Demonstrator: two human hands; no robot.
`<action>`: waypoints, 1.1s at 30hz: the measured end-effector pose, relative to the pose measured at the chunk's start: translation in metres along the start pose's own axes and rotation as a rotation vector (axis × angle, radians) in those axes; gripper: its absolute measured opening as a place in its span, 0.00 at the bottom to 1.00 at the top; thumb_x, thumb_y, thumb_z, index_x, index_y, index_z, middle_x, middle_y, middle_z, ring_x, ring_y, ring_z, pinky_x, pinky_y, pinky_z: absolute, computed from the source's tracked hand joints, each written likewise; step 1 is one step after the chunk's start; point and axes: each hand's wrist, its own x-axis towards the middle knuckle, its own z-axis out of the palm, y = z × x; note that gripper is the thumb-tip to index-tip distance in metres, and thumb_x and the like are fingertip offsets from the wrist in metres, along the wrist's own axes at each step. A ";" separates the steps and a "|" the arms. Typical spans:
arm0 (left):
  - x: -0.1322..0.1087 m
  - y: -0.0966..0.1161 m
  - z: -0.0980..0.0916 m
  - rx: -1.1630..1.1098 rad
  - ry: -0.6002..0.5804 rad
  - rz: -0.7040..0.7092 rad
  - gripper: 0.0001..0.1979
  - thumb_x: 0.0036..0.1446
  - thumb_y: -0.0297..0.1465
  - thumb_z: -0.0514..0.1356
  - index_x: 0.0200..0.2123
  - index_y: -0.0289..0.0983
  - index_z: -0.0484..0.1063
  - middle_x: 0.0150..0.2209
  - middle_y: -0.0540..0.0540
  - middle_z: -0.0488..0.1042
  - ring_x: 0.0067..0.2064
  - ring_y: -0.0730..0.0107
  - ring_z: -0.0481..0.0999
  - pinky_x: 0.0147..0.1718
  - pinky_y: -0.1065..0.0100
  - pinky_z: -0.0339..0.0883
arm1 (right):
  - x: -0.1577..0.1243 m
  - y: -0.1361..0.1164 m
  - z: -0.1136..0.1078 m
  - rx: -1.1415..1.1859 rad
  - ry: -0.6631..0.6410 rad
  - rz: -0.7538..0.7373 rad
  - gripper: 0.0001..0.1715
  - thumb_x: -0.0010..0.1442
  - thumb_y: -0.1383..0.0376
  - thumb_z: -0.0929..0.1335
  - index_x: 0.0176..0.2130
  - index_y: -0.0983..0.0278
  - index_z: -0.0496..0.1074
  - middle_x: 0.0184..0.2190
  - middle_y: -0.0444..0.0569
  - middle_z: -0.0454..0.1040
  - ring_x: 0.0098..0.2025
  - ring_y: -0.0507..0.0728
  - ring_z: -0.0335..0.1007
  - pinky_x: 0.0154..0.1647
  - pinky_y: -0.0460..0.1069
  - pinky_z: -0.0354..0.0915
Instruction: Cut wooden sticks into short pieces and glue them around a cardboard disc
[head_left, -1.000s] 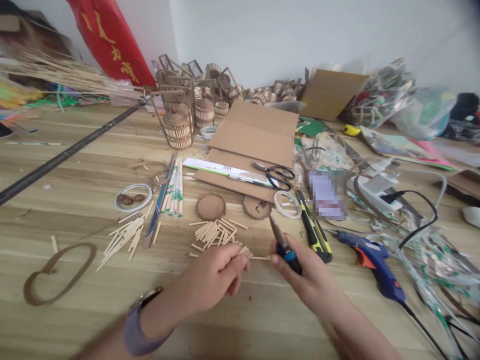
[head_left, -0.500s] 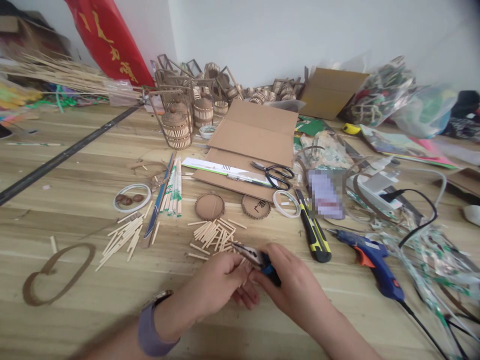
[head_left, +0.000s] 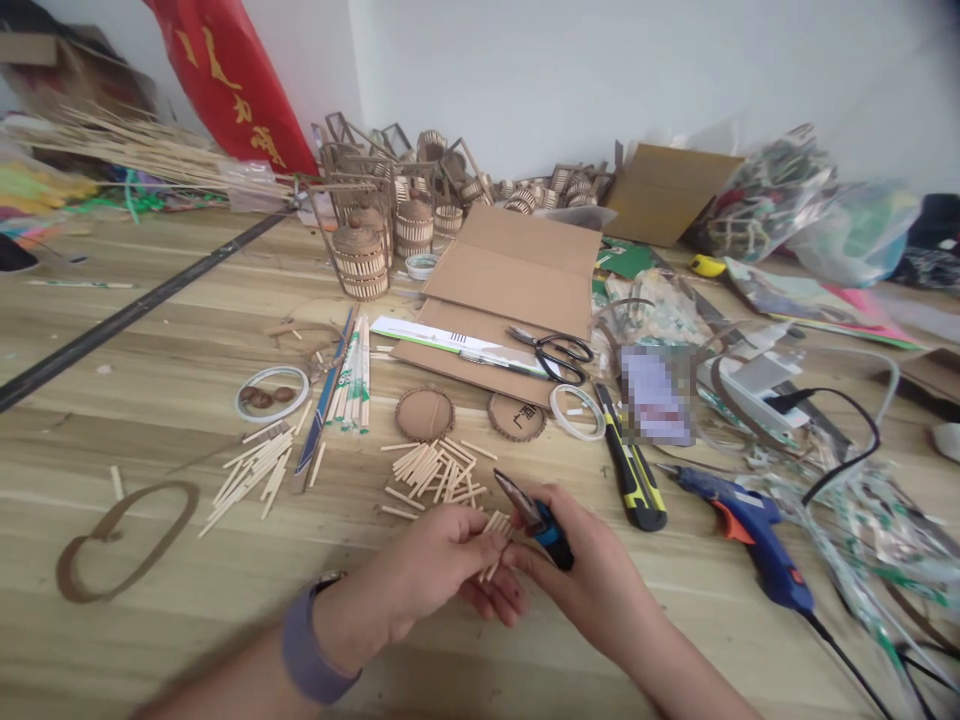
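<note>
My left hand (head_left: 457, 555), with a purple watch strap at the wrist, pinches several short wooden sticks (head_left: 497, 530) between thumb and fingers. In my right hand (head_left: 581, 560) is a pair of pliers (head_left: 531, 508) with blue-and-black handles, its jaws pointing up and to the left. The right fingertips meet the held sticks from the right. Just beyond my hands lies a loose pile of short wooden sticks (head_left: 435, 470). Behind that pile are two round cardboard discs (head_left: 425, 414) with rough brown rims.
On the right lie a yellow-and-black utility knife (head_left: 634, 470) and a blue glue gun (head_left: 765, 540) with its cable. Black scissors (head_left: 559, 352) rest on cardboard (head_left: 517, 265). Longer sticks (head_left: 251, 470) and a curled brown strip (head_left: 124, 540) lie left. Small woven lanterns (head_left: 361, 262) stand behind.
The pliers have swung away from the held sticks, their jaws now tilted more upward. The sticks show more plainly between my left fingers. The whole view has shifted slightly.
</note>
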 end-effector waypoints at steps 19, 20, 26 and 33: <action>-0.004 0.013 -0.020 0.312 0.255 0.230 0.19 0.61 0.46 0.52 0.33 0.35 0.67 0.25 0.48 0.73 0.27 0.71 0.73 0.28 0.70 0.66 | 0.006 0.010 -0.009 -0.088 0.122 0.058 0.08 0.60 0.60 0.63 0.36 0.61 0.67 0.28 0.46 0.72 0.29 0.56 0.69 0.31 0.48 0.65; -0.004 0.014 -0.021 0.362 0.280 0.251 0.18 0.62 0.45 0.51 0.33 0.35 0.67 0.26 0.48 0.73 0.27 0.70 0.73 0.28 0.70 0.66 | 0.006 0.011 -0.009 -0.099 0.128 0.052 0.08 0.59 0.60 0.63 0.36 0.61 0.67 0.28 0.46 0.72 0.29 0.56 0.70 0.31 0.48 0.65; -0.005 0.016 -0.024 0.878 0.630 0.446 0.18 0.66 0.37 0.45 0.37 0.37 0.71 0.37 0.42 0.78 0.39 0.60 0.77 0.41 0.60 0.69 | 0.006 0.013 -0.008 -0.132 0.101 0.017 0.08 0.60 0.60 0.62 0.37 0.61 0.67 0.29 0.47 0.74 0.30 0.57 0.72 0.31 0.49 0.66; -0.005 0.020 -0.031 1.066 0.847 0.650 0.18 0.66 0.33 0.43 0.45 0.36 0.71 0.39 0.41 0.78 0.44 0.59 0.75 0.46 0.59 0.66 | 0.005 0.014 -0.007 -0.154 0.078 0.000 0.09 0.61 0.60 0.61 0.37 0.61 0.67 0.29 0.48 0.75 0.31 0.58 0.72 0.31 0.49 0.66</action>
